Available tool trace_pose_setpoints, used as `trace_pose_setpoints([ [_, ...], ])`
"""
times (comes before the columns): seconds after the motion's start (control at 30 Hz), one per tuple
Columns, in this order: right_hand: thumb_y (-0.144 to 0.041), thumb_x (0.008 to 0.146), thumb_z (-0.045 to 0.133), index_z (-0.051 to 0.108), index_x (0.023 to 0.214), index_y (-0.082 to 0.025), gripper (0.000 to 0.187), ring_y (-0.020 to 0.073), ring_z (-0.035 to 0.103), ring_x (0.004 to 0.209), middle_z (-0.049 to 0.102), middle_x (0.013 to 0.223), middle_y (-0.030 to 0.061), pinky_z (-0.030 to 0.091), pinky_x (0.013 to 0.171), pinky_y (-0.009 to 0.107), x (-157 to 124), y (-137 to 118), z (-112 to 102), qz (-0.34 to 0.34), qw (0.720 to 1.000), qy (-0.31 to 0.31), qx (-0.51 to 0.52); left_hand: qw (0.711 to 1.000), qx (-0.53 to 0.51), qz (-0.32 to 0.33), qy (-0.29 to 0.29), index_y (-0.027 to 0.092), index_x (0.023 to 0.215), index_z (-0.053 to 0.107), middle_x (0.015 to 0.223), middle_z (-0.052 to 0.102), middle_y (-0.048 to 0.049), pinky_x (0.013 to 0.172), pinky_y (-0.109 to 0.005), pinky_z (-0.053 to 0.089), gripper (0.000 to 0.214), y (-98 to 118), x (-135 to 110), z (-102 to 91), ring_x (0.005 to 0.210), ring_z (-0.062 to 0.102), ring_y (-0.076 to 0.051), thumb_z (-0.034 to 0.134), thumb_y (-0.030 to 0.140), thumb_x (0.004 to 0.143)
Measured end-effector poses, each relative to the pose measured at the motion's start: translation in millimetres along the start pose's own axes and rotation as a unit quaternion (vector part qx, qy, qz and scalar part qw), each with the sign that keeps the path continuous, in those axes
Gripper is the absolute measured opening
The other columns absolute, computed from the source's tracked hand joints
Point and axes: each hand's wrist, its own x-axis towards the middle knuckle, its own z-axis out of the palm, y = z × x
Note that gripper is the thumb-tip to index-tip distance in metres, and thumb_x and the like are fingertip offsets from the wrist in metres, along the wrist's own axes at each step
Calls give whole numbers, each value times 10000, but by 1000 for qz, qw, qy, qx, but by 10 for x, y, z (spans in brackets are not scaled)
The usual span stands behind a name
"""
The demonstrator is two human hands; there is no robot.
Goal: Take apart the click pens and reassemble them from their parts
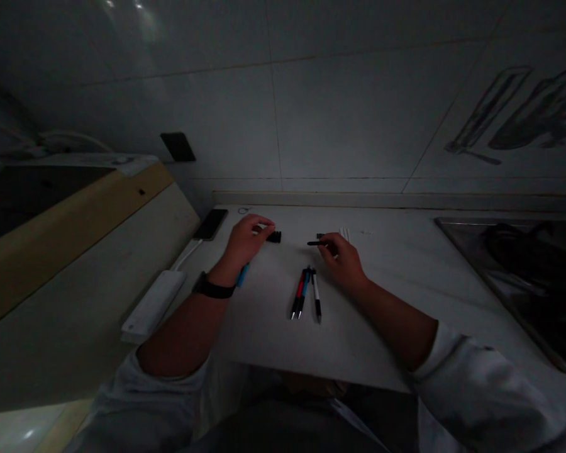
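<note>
Where the right hand works: the right hand (pixel 344 261) pinches a thin black pen part (pixel 316 243) at its fingertips, low over the white bench (pixel 387 296), toward the back.
Right grip: narrow, closed on the pen part between thumb and forefinger.
Left grip: the left hand (pixel 246 242) lies on the bench with its fingers curled. Their tips touch or fall just short of a small black piece (pixel 275 236); in this dim light it cannot be told whether the piece is pinched.
Under the left wrist: a blue pen (pixel 242 275) pokes out beside a dark watch (pixel 213 288).
Between the hands: three pens (pixel 304 293) lie side by side, red, blue and white, tips toward the person.
Step in hand: judged to be the handling of pen parts, one hand at each piece.
Next move calls for: a fine fingertip hold and a close look, since the pieces are small and dark.
Further out: white sticks (pixel 345 234) lie behind the right hand, a phone (pixel 210 224) and a power strip (pixel 153 305) are at the left edge, and a sink (pixel 523 283) is at the right.
</note>
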Motion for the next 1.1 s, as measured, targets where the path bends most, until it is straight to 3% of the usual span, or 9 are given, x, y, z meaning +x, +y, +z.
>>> trace_pose_setpoints([
  [0.07, -277, 931, 600, 645, 1054, -233, 139, 176, 616, 732, 686, 898, 41, 472, 682, 311, -4, 21, 22, 3, 1000, -15, 1, 990, 139, 34, 1, 208, 979, 775, 1071, 704, -68, 879, -349, 517, 149, -203, 122, -283, 855, 643, -185, 695, 320, 920],
  [0.17, -264, 930, 595, 645, 1036, -234, 121, 170, 612, 728, 687, 906, 39, 475, 682, 308, -11, 29, 45, -5, 999, -39, 3, 964, 260, 42, -36, 199, 1023, 782, 1082, 690, -79, 924, -363, 504, 182, -585, 252, -570, 864, 639, -197, 642, 288, 950],
  [0.33, -248, 925, 593, 651, 1054, -228, 142, 168, 612, 740, 688, 927, 37, 479, 699, 312, -12, 34, 58, -9, 998, -56, -10, 933, 345, 48, -94, 184, 1044, 790, 1091, 686, -108, 935, -360, 500, 278, -1010, 336, -658, 1022, 650, -246, 535, 279, 986],
  [0.8, -257, 925, 588, 663, 1059, -230, 156, 175, 607, 726, 702, 927, 45, 471, 684, 321, -13, 67, 57, -6, 997, -72, -17, 911, 384, 71, -132, 190, 993, 792, 1049, 690, -120, 885, -387, 503, 239, -1209, 410, -474, 974, 633, -260, 571, 268, 946],
  [0.93, -263, 928, 592, 663, 1061, -230, 154, 172, 606, 716, 695, 899, 37, 471, 683, 318, -18, 61, 62, -3, 997, -76, -21, 905, 394, 68, -148, 197, 1024, 789, 1083, 696, -115, 885, -373, 503, 249, -1200, 392, -465, 991, 635, -253, 561, 268, 955],
  [1.1, -260, 926, 597, 668, 1069, -229, 163, 171, 622, 725, 697, 893, 35, 487, 701, 319, -21, 77, 64, -3, 997, -76, -14, 917, 368, 64, -138, 207, 1013, 791, 1077, 706, -110, 921, -378, 501, 223, -1133, 368, -516, 1005, 642, -253, 582, 251, 949],
])
